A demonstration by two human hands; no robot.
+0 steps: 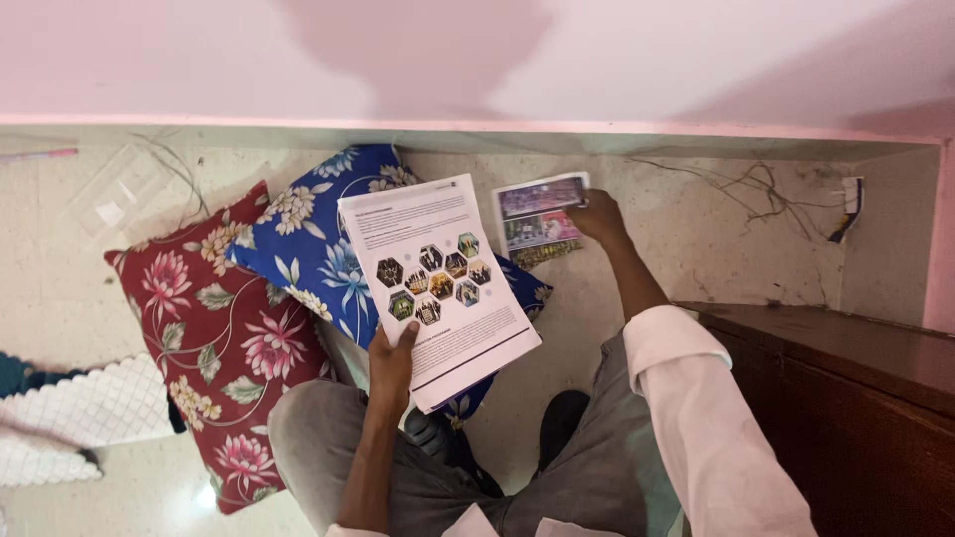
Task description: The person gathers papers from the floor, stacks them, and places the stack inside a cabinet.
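Head view showed our left hand point(391, 370) pinching the lower left corner of a stack of printed sheets point(438, 288), which we judged light, floppy and prone to fanning apart, better gripped along its whole lower edge, while our right hand point(598, 215) closed on the right edge of a glossy leaflet point(535, 224) lying flat on the stone floor point(686, 249) near the wall. Just beneath the stack lay a blue floral cushion point(308, 239) overlapping a red floral cushion point(214, 338), a dark wooden cabinet point(846, 398) crowded our right arm, and loose wires point(756, 189) trailed beyond the leaflet.

White booklet stack point(443, 288) held tilted; colourful leaflet point(537, 221) lies on floor.
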